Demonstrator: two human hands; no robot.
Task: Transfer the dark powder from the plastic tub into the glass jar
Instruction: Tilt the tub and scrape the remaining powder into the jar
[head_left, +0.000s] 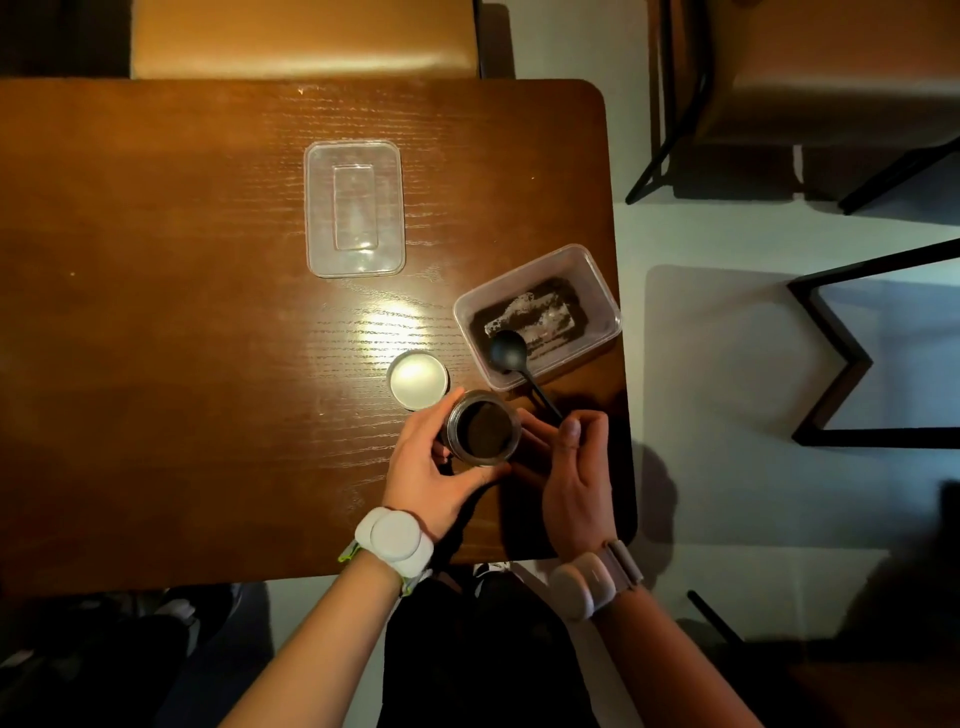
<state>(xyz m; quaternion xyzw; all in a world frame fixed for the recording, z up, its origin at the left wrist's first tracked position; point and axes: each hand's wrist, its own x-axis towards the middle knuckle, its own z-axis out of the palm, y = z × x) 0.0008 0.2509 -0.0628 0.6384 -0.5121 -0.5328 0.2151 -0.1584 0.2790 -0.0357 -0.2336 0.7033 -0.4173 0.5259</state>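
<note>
The glass jar (484, 427) stands near the table's front right, its mouth open and dark powder filling much of it. My left hand (434, 470) wraps around the jar from the left. My right hand (576, 467) pinches the end of a black spoon (511, 356) and also touches the jar's right side. The spoon's bowl rests inside the clear plastic tub (582, 270), which lies tilted near the table's right edge. Only a thin layer of dark powder (558, 291) covers the tub's floor, with bare patches in the middle.
A round metal jar lid (418, 378) lies just left of the jar. The tub's clear rectangular lid (355, 208) sits farther back on the wooden table (156, 312). Chairs (304, 39) stand behind and to the right; the table's right edge is close to the tub.
</note>
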